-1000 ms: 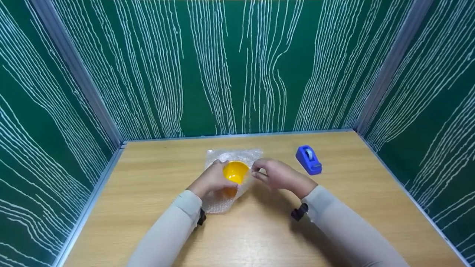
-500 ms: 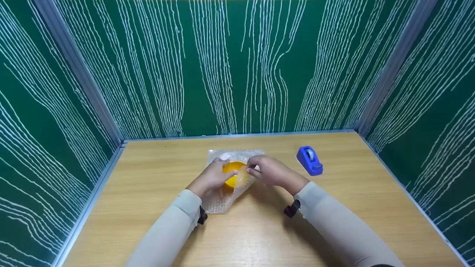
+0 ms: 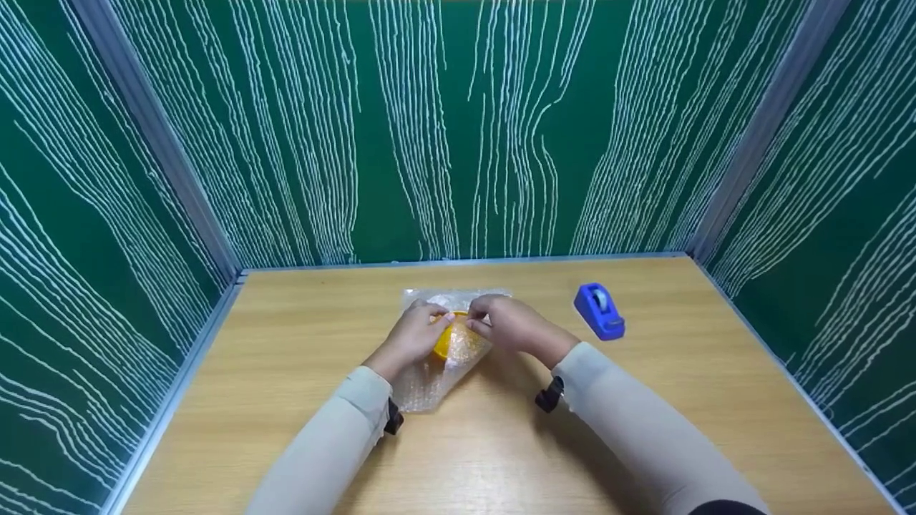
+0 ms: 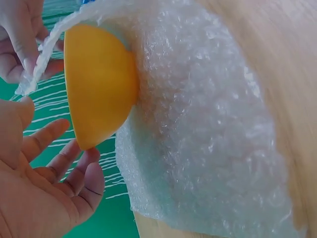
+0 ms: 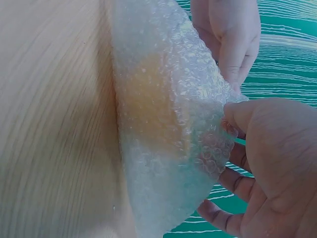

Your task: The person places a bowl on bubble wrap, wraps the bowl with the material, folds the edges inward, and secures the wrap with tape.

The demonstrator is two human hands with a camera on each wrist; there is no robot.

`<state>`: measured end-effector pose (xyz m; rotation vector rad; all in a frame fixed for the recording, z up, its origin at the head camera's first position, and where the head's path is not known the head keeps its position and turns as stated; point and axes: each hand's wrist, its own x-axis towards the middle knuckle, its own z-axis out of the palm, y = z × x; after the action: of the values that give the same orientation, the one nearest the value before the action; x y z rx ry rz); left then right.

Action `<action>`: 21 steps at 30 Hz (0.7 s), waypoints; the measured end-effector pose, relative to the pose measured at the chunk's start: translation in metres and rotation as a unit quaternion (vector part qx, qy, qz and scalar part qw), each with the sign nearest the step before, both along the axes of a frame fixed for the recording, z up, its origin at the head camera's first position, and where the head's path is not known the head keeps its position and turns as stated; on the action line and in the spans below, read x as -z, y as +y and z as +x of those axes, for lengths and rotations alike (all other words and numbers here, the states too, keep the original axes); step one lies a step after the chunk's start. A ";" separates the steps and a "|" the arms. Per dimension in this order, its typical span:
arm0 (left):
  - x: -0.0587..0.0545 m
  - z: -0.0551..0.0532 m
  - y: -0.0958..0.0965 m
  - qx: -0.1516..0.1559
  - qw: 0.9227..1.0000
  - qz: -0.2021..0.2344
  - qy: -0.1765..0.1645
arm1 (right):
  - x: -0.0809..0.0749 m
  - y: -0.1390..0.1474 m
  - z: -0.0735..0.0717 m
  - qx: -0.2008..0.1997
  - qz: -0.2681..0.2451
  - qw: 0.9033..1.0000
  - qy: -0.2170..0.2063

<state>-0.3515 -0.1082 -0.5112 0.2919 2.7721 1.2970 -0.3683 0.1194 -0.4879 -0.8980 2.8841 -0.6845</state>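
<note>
A yellow bowl [image 3: 441,347] sits mouth up on a sheet of bubble wrap [image 3: 417,392] in the head view. My right hand [image 3: 514,325] pinches a flap of the wrap and holds it over the bowl's right part; the right wrist view shows the bowl dimly through the raised wrap [image 5: 198,99]. On the other side, my left hand [image 3: 411,335] has its fingers loosely spread, and fingertips touch the rim of the bowl [image 4: 101,82] in the left wrist view. The left thumb [image 4: 24,110] is up beside the flap's edge.
A blue tape dispenser [image 3: 600,312] stands on the wooden table [image 3: 300,357], right of the wrap. Green panels [image 3: 401,143] with white wavy lines enclose the table at the back and both sides.
My right hand has drawn the wrap flap leftward over the bowl. My left thumb has come up from inside the bowl toward the flap's edge, and the fingers stay at the rim.
</note>
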 end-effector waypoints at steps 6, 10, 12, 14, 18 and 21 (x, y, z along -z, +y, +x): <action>-0.001 0.000 0.003 -0.013 1.000 0.003 -0.013 | 0.006 -0.007 -0.008 0.008 0.007 1.000 0.019; 0.001 0.000 0.004 -0.006 1.000 -0.004 0.010 | 0.010 -0.008 -0.009 0.010 0.007 0.999 0.037; 0.002 0.000 0.005 -0.004 1.000 -0.010 0.021 | 0.012 -0.007 -0.010 0.014 0.007 0.999 0.038; 0.002 0.000 0.006 -0.011 1.000 -0.011 0.014 | 0.012 -0.008 -0.010 0.025 0.011 0.999 0.025; 0.003 -0.002 0.008 -0.027 1.000 -0.011 0.001 | 0.014 -0.008 -0.011 0.038 0.014 0.999 0.008; 0.003 -0.003 0.010 -0.039 0.999 -0.011 -0.007 | 0.015 -0.008 -0.012 0.041 0.018 0.999 0.006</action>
<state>-0.3548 -0.0978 -0.5141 0.1740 2.8117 1.2779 -0.3804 0.1114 -0.5027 -0.7873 2.9477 -0.6342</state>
